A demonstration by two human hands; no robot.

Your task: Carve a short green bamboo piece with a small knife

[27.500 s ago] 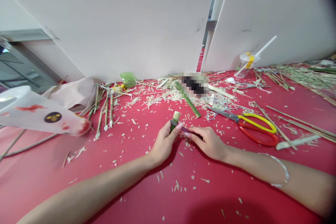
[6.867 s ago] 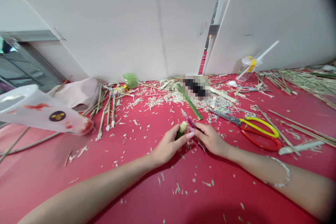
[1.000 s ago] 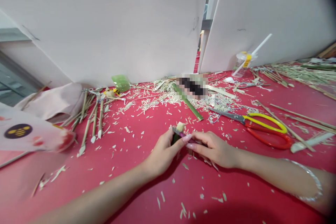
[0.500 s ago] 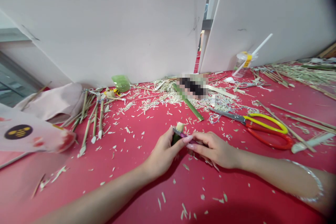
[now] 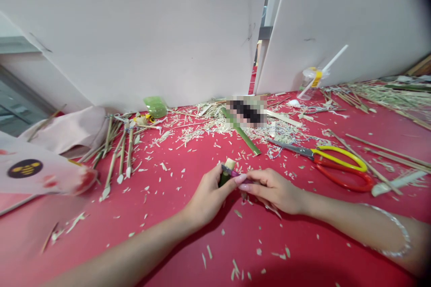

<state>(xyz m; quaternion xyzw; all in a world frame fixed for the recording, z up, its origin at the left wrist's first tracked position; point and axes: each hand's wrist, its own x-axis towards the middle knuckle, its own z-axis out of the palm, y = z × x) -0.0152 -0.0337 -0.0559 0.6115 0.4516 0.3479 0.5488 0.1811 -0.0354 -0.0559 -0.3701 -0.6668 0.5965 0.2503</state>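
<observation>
Near the middle of the red table, my left hand (image 5: 209, 193) is closed around a short green bamboo piece (image 5: 223, 179) with a pale, peeled upper end. My right hand (image 5: 274, 190) grips a small knife (image 5: 232, 172) with a purple handle; its grey blade lies across the bamboo just below the pale end. My left thumb presses against the knife by my right fingertips. Most of the bamboo is hidden inside my left hand. Pale shavings lie on the table around and below both hands.
Scissors (image 5: 336, 161) with yellow and red handles lie to the right. A green bamboo strip (image 5: 247, 139) rests ahead, by a heap of shavings. Brush-like sticks (image 5: 123, 154) and a pink cloth (image 5: 72, 132) are at left. A plastic cup (image 5: 310, 83) stands before white boards.
Both hands keep nearly the same place and grip. The knife blade has tilted slightly against the bamboo. The view has shifted a little.
</observation>
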